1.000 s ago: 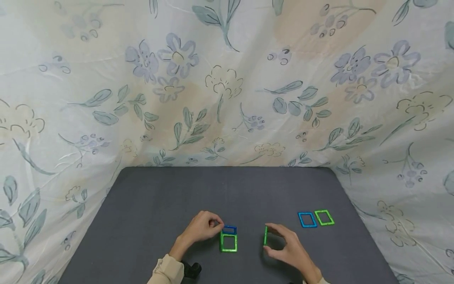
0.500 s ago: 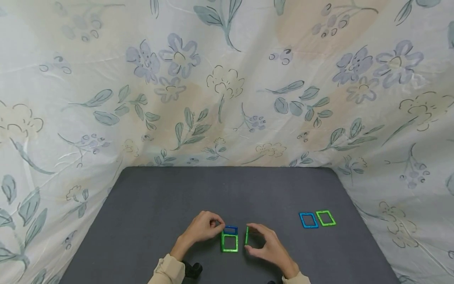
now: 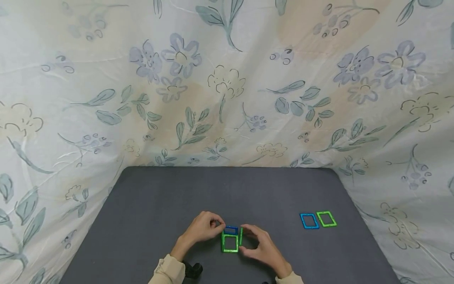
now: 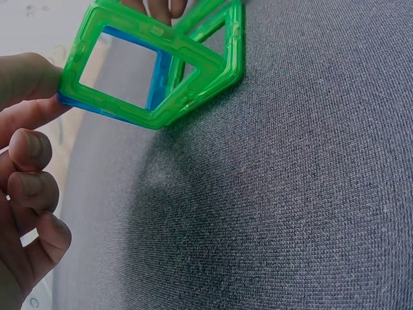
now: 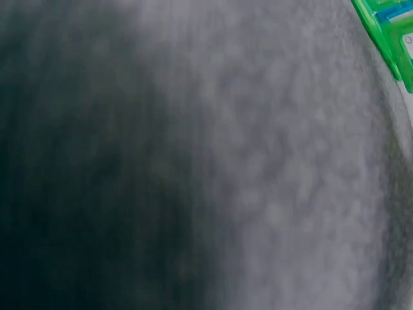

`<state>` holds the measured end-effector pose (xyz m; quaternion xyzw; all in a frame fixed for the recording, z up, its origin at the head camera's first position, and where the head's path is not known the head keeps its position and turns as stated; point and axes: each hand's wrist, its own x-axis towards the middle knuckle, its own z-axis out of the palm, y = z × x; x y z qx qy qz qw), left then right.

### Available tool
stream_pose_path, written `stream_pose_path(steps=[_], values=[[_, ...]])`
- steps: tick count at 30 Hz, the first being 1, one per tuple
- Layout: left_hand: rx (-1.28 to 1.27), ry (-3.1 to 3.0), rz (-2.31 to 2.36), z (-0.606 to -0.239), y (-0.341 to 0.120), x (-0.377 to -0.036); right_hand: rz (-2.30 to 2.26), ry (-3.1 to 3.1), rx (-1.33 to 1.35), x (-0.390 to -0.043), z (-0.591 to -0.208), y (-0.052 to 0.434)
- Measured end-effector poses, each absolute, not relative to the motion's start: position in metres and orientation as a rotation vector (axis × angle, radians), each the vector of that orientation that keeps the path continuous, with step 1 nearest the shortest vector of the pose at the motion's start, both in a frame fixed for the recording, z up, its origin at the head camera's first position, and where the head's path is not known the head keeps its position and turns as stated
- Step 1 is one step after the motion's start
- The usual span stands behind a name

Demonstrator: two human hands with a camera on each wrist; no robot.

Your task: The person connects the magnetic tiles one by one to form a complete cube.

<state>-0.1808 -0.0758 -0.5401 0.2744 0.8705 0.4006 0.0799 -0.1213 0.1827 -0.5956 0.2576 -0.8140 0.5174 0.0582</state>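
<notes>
**Tiles joined at the near table edge**

Sleeves entered at the near edge of the dark grey table (image 3: 149, 205), and just beyond them we found both hands at work on a small cluster of magnetic frame tiles. The left hand (image 3: 202, 228) pinched the blue tile (image 3: 231, 229), which stood on edge at the far side of a green tile lying flat (image 3: 229, 243); the left wrist view showed thumb and forefinger on the tile corner (image 4: 39, 84), the other fingers loosely curled. The right hand (image 3: 260, 246) pinched a second green tile (image 3: 240, 236), held upright on edge against the right side of the flat one. Whether the two edges already touched, we could not tell. The right wrist view gave only blurred cloth and a corner of green.

We judged that the step called for keeping the upright tile square to the base, lowering its bottom edge flush along the base edge so the magnets could catch, and steadying the blue tile meanwhile.

Farther right, well apart, a spare blue tile (image 3: 309, 221) and a spare green tile (image 3: 326, 218) lay flat, side by side. A floral sheet (image 3: 227, 86) closed the background.
</notes>
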Motion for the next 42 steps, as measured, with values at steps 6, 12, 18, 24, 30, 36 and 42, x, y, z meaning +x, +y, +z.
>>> stream_pose_path(steps=[6, 12, 18, 24, 30, 36, 42], values=[[0.834, 2.614, 1.210, -0.540, -0.075, -0.181, 1.600, -2.496, 0.799, -0.123, -0.596, 0.178], [0.847, 2.617, 1.213, -0.541, -0.075, -0.181, 1.591, -2.579, 0.806, -0.123, -0.597, 0.176], [0.818, 2.614, 1.204, -0.540, -0.074, -0.181, 1.431, -2.626, 0.786, -0.120, -0.598, 0.174], [0.806, 2.612, 1.188, -0.541, -0.073, -0.182, 1.297, -2.601, 0.733, -0.113, -0.600, 0.168], [0.794, 2.619, 1.185, -0.540, -0.074, -0.182, 1.294, -2.650, 0.658, -0.108, -0.600, 0.165], [0.762, 2.639, 1.165, -0.538, -0.077, -0.182, 1.294, -2.673, 0.607, -0.106, -0.601, 0.164], [0.830, 2.611, 1.166, -0.539, -0.080, -0.185, 1.240, -2.652, 0.590, -0.104, -0.605, 0.161]])
